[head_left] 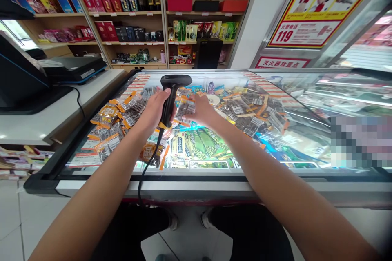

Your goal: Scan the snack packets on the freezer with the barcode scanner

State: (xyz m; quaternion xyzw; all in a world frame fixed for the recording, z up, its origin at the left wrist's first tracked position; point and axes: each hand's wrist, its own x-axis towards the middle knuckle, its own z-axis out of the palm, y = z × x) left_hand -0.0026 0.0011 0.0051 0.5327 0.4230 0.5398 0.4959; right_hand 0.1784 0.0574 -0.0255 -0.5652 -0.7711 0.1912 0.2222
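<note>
A black barcode scanner (169,104) stands upright in my left hand (155,108), its head at the top and its cable hanging down over the freezer's front edge. Just right of it, my right hand (200,110) is closed on a small clear snack packet (185,108) with orange edges and a printed label. Both hands are above the glass top of a chest freezer (196,177). Similar packets lie in a pile on the left (107,116) and in another pile on the right (241,108). Green ice-pop packs (206,142) show through the glass between them.
On the left is a counter (101,83) with a scale (73,67) and a dark monitor (21,77). Shelves (128,12) with bottles and boxes line the back wall. A fire-safety poster (306,12) hangs at the right.
</note>
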